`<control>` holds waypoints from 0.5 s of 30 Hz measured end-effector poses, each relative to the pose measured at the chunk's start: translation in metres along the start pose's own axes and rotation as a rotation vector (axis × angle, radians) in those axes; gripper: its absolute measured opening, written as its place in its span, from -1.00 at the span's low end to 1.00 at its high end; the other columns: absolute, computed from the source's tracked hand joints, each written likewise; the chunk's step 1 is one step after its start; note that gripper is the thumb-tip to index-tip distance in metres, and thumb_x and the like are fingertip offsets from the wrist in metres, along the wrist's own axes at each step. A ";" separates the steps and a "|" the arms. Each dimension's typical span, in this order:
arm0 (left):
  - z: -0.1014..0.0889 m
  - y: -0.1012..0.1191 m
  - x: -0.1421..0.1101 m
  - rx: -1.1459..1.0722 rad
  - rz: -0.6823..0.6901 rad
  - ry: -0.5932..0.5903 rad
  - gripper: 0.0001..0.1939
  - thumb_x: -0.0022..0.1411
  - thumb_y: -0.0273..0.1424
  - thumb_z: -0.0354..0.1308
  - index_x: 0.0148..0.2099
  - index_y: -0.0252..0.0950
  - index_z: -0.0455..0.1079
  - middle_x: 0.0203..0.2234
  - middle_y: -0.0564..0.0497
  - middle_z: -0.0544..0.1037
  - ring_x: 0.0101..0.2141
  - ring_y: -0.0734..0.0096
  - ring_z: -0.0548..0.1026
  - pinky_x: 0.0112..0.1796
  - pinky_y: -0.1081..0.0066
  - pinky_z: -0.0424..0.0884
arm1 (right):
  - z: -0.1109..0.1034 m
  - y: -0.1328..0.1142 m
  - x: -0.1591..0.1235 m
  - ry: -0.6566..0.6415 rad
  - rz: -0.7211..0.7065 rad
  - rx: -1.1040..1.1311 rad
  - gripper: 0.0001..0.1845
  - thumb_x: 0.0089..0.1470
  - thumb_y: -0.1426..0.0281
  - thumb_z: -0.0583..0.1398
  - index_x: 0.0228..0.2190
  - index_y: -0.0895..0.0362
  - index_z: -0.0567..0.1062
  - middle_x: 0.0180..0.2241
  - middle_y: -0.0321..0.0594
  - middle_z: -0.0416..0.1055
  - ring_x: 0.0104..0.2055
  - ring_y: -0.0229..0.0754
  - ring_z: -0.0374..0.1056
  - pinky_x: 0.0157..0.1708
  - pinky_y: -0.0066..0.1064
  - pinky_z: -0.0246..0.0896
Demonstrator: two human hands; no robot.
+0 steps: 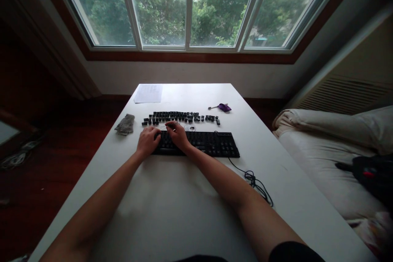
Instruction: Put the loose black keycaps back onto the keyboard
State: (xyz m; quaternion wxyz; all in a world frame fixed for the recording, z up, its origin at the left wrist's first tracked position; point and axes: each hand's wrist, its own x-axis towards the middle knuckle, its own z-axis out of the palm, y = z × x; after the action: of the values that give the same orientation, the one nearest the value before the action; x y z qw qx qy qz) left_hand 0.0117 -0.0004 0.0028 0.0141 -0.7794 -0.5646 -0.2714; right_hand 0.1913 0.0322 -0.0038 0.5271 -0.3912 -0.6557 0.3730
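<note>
A black keyboard [211, 143] lies across the white table. My left hand [148, 140] grips its left end, fingers curled at the far corner and thumb on the keys. Over the left part of the keyboard, my right hand [178, 135] is closed, with fingertips pinched near the far edge; a thin, light wire-like piece shows by them, too small to name. Rows of loose black keycaps [175, 114] stand just beyond. Between them and the keyboard is a small clear round dish [190, 128], partly behind my right hand.
A grey cloth [125, 125] lies at the left table edge, a sheet of paper [149, 93] at the far left. A purple brush-like item [224, 107] lies far right. The coiled keyboard cable [252, 179] runs toward the right edge. A sofa [313, 151] stands alongside.
</note>
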 end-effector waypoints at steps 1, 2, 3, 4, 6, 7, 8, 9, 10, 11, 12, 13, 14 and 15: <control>-0.001 0.004 -0.005 -0.002 0.021 -0.014 -0.83 0.26 -0.33 0.11 -0.14 -0.17 0.48 -0.16 -0.10 0.49 -0.08 0.07 0.39 -0.03 0.10 0.32 | 0.001 0.001 0.000 0.006 -0.008 -0.006 -0.75 0.16 0.27 0.13 -0.19 0.10 0.51 -0.27 -0.18 0.47 -0.27 -0.17 0.38 -0.29 -0.39 0.29; -0.001 0.007 -0.010 0.000 0.032 -0.021 -0.83 0.26 -0.32 0.11 -0.13 -0.16 0.47 -0.15 -0.10 0.49 -0.07 0.06 0.39 -0.03 0.10 0.32 | 0.001 0.001 0.000 0.013 -0.019 -0.014 -0.75 0.17 0.28 0.12 -0.18 0.10 0.51 -0.24 -0.17 0.47 -0.25 -0.17 0.38 -0.27 -0.38 0.29; -0.001 0.010 -0.013 0.003 0.032 -0.021 -0.83 0.27 -0.31 0.11 -0.13 -0.16 0.47 -0.15 -0.10 0.50 -0.08 0.06 0.40 -0.05 0.10 0.32 | 0.002 0.002 0.000 0.021 -0.030 -0.022 -0.75 0.18 0.29 0.11 -0.18 0.10 0.51 -0.22 -0.15 0.46 -0.23 -0.16 0.38 -0.25 -0.38 0.29; -0.001 0.013 -0.016 0.006 0.029 -0.017 -0.84 0.28 -0.31 0.10 -0.13 -0.16 0.47 -0.15 -0.10 0.50 -0.08 0.06 0.40 -0.06 0.09 0.32 | 0.002 0.002 0.000 0.031 -0.039 -0.033 -0.75 0.18 0.30 0.10 -0.18 0.10 0.51 -0.21 -0.15 0.45 -0.21 -0.16 0.37 -0.24 -0.37 0.29; -0.001 0.016 -0.019 0.007 0.025 -0.008 -0.83 0.29 -0.30 0.10 -0.13 -0.16 0.46 -0.14 -0.10 0.50 -0.08 0.06 0.41 -0.06 0.09 0.32 | 0.003 0.003 0.000 0.047 -0.049 -0.055 -0.75 0.19 0.30 0.09 -0.18 0.10 0.51 -0.19 -0.13 0.44 -0.18 -0.15 0.36 -0.23 -0.37 0.29; -0.001 0.016 -0.020 0.004 0.028 -0.007 -0.83 0.29 -0.30 0.09 -0.12 -0.16 0.46 -0.13 -0.10 0.51 -0.08 0.06 0.41 -0.06 0.09 0.32 | 0.003 0.003 -0.001 0.051 -0.051 -0.062 -0.75 0.20 0.30 0.09 -0.18 0.10 0.51 -0.19 -0.13 0.43 -0.17 -0.15 0.36 -0.22 -0.37 0.29; -0.002 0.016 -0.020 -0.002 0.034 -0.009 -0.83 0.29 -0.30 0.10 -0.12 -0.16 0.46 -0.12 -0.11 0.51 -0.07 0.06 0.41 -0.06 0.09 0.32 | 0.003 0.003 -0.001 0.051 -0.051 -0.066 -0.75 0.20 0.30 0.09 -0.18 0.10 0.51 -0.18 -0.13 0.43 -0.17 -0.15 0.36 -0.22 -0.37 0.29; -0.002 0.016 -0.021 -0.008 0.040 -0.012 -0.83 0.29 -0.30 0.10 -0.11 -0.16 0.46 -0.12 -0.11 0.51 -0.07 0.06 0.41 -0.06 0.09 0.32 | 0.003 0.003 -0.001 0.048 -0.049 -0.066 -0.75 0.20 0.30 0.09 -0.18 0.10 0.51 -0.18 -0.13 0.43 -0.17 -0.15 0.36 -0.22 -0.37 0.29; -0.003 0.016 -0.021 -0.013 0.044 -0.015 -0.82 0.29 -0.30 0.10 -0.11 -0.16 0.46 -0.12 -0.11 0.51 -0.07 0.06 0.41 -0.06 0.10 0.32 | 0.003 0.003 -0.001 0.044 -0.045 -0.065 -0.75 0.20 0.30 0.09 -0.18 0.10 0.51 -0.18 -0.13 0.43 -0.17 -0.15 0.37 -0.22 -0.38 0.29; -0.003 0.015 -0.021 -0.019 0.048 -0.018 -0.82 0.28 -0.30 0.10 -0.10 -0.16 0.46 -0.12 -0.11 0.51 -0.06 0.06 0.41 -0.05 0.10 0.32 | 0.003 0.004 -0.001 0.041 -0.042 -0.062 -0.76 0.20 0.30 0.09 -0.18 0.09 0.50 -0.18 -0.13 0.43 -0.16 -0.15 0.37 -0.22 -0.37 0.29; -0.004 0.015 -0.022 -0.022 0.051 -0.020 -0.81 0.28 -0.30 0.10 -0.09 -0.17 0.46 -0.11 -0.11 0.51 -0.06 0.06 0.41 -0.04 0.09 0.32 | 0.003 0.004 -0.001 0.039 -0.038 -0.060 -0.76 0.20 0.29 0.09 -0.17 0.09 0.50 -0.18 -0.14 0.44 -0.16 -0.15 0.37 -0.22 -0.37 0.30; -0.004 0.015 -0.022 -0.025 0.055 -0.021 -0.81 0.28 -0.30 0.10 -0.09 -0.17 0.46 -0.10 -0.11 0.51 -0.05 0.05 0.41 -0.04 0.09 0.32 | 0.003 0.005 -0.001 0.037 -0.035 -0.060 -0.76 0.20 0.29 0.09 -0.17 0.09 0.49 -0.18 -0.15 0.44 -0.16 -0.14 0.38 -0.21 -0.37 0.30; -0.005 0.015 -0.022 -0.029 0.059 -0.023 -0.80 0.29 -0.31 0.10 -0.08 -0.17 0.46 -0.09 -0.11 0.50 -0.04 0.05 0.41 -0.03 0.08 0.32 | 0.004 0.005 -0.001 0.034 -0.033 -0.060 -0.77 0.20 0.29 0.10 -0.18 0.09 0.49 -0.18 -0.15 0.45 -0.15 -0.14 0.38 -0.21 -0.37 0.30; -0.005 0.016 -0.022 -0.034 0.065 -0.025 -0.80 0.29 -0.31 0.10 -0.08 -0.17 0.46 -0.08 -0.11 0.50 -0.04 0.05 0.40 -0.02 0.08 0.32 | 0.004 0.005 -0.001 0.030 -0.030 -0.060 -0.77 0.20 0.29 0.10 -0.18 0.09 0.49 -0.19 -0.16 0.46 -0.15 -0.14 0.39 -0.20 -0.37 0.30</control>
State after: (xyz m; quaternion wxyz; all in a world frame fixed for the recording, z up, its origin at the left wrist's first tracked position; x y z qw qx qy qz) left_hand 0.0188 -0.0270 0.0017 0.0028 -0.8009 -0.5343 -0.2705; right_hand 0.1884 0.0336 -0.0096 0.5305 -0.4024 -0.6645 0.3393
